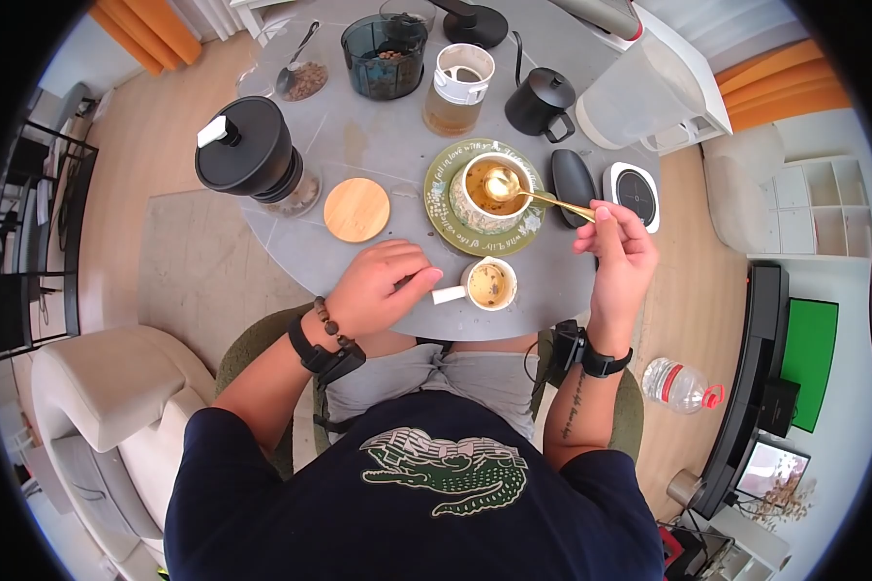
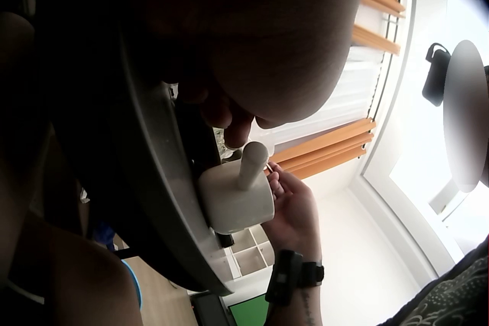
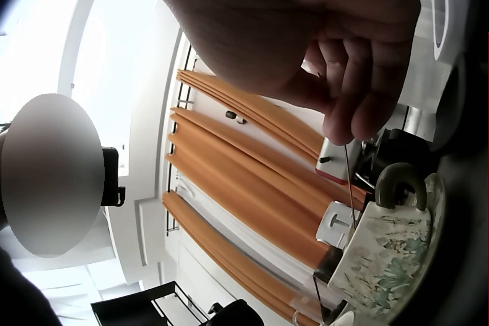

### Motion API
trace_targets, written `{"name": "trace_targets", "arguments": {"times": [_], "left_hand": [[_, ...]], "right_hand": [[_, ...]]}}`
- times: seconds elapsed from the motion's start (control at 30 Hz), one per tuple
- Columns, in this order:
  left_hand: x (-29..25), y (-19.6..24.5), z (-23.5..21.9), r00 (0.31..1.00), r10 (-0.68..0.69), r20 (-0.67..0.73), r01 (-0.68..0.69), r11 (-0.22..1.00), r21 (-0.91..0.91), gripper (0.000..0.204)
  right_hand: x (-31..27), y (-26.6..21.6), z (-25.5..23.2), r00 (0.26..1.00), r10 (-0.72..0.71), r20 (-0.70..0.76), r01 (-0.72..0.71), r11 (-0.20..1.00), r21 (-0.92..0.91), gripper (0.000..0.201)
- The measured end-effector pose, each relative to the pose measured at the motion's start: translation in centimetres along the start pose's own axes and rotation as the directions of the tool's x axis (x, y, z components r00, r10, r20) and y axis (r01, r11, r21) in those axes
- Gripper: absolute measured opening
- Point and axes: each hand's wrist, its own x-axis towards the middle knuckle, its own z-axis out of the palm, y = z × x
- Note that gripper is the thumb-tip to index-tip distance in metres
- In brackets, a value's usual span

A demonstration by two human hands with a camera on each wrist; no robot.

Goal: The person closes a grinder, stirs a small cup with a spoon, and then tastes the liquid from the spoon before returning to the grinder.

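Observation:
My right hand (image 1: 618,247) pinches the handle of a gold spoon (image 1: 564,203) between thumb and fingers. The spoon's bowl is at the amber liquid inside a patterned teacup (image 1: 480,219), which stands on a green lettered saucer (image 1: 439,215). In the right wrist view the thin spoon handle runs from the fingertips down to the floral cup (image 3: 386,253) with its green handle. My left hand (image 1: 383,281) holds nothing and lies at the table's near edge, fingers loosely curled. Beside its thumb sits a small white handled cup (image 1: 491,284) with a little liquid and dark bits.
On the grey table stand a round wooden lid (image 1: 357,210), a black grinder (image 1: 252,150), a brewer with brown liquid (image 1: 455,92), a black kettle (image 1: 541,105), a dark container (image 1: 385,58) and a white scale (image 1: 633,197). A water bottle (image 1: 678,384) is on the floor at right.

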Motion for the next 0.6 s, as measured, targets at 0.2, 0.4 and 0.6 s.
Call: {"name": "trace_targets", "arguments": {"times": [0.2, 0.4, 0.6], "left_hand": [[-0.1, 0.0, 0.0, 1.0, -0.005, 0.001, 0.005, 1.0, 0.021, 0.024], [0.1, 0.0, 0.1, 1.0, 0.004, 0.012, -0.004, 1.0, 0.023, 0.022], [0.0, 0.0, 0.3, 0.999, -0.028, 0.027, 0.028, 1.0, 0.013, 0.023]], "right_hand": [[-0.3, -0.2, -0.9, 1.0, 0.015, -0.003, -0.014, 0.999, 0.045, 0.022], [-2.2, -1.2, -3.2, 0.999, 0.045, -0.004, -0.045, 0.997, 0.069, 0.022], [-5.4, -1.5, -5.1, 0.999, 0.036, 0.007, -0.036, 0.999, 0.034, 0.02]]}}
